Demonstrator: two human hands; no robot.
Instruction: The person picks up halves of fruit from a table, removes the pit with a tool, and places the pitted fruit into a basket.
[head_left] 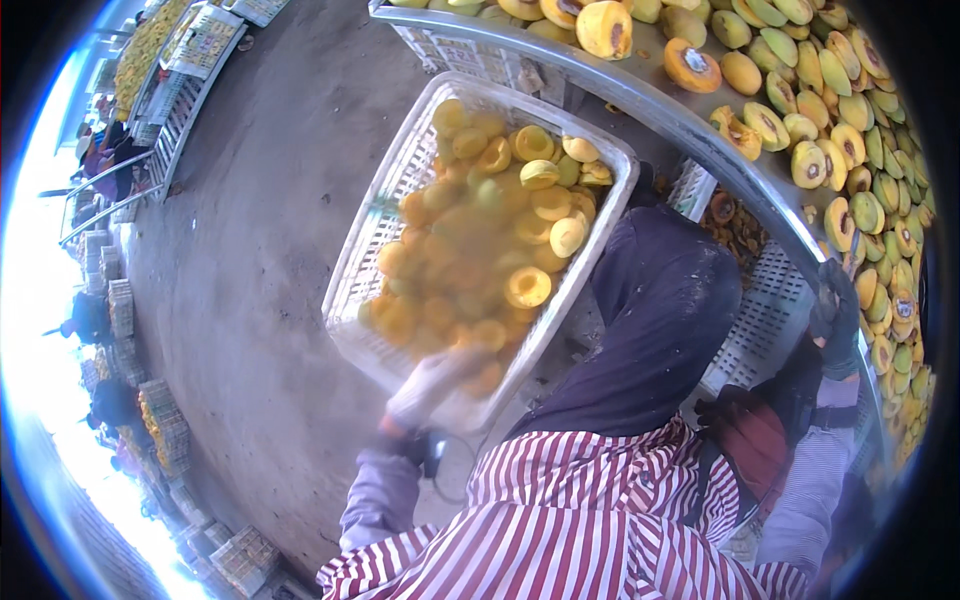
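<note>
My left hand (pixel 437 385), in a pale glove, reaches over the near end of a white plastic crate (pixel 345 290). It touches or hovers just above the halved yellow-orange fruit (pixel 528 287) inside; which of the two I cannot tell. Its fingers are smeared by motion and a blurry patch, so their grip is hidden. Many of the fruit halves are hollow, like pitted peaches or apricots. At the right, my right hand (pixel 836 320), in a dark glove, is closed beside the metal table rim (pixel 760 190). Something thin seems to stick up from it, too unclear to name.
Heaped on the table are more fruits (pixel 808 165), some cut with dark pits showing. Under the rim stands another white crate (pixel 765 320) with brownish scraps (pixel 735 235). Along the left, stacked crates (pixel 165 425) and other people (pixel 85 315) line the concrete floor (pixel 250 250).
</note>
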